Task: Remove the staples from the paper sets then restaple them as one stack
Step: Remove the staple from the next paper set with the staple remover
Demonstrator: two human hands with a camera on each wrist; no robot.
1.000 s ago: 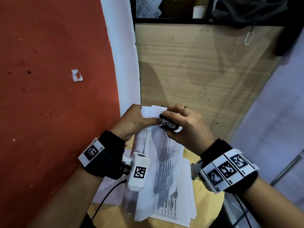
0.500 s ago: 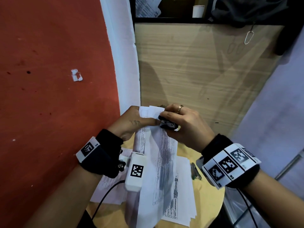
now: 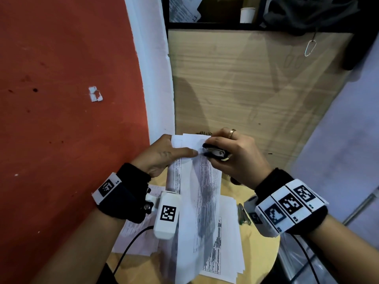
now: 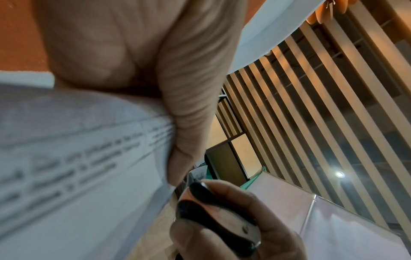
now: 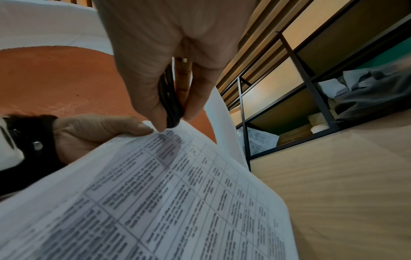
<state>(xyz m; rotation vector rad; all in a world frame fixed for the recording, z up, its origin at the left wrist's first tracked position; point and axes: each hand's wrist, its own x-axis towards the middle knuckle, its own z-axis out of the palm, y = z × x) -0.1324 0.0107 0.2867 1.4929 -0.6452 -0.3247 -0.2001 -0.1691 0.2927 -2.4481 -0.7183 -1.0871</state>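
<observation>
- The left hand (image 3: 162,155) pinched the far top edge of the printed paper set (image 3: 196,193), thumb lying across the sheet, lifting it above the round table (image 3: 264,249).
- More loose papers (image 3: 227,232) lay on the table beneath.
- The right hand (image 3: 235,158) gripped the black staple remover (image 3: 215,152) at the set's far corner.

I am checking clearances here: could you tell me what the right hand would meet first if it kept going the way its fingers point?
Probably the held paper set: the right hand already has the staple remover at its top edge.
</observation>
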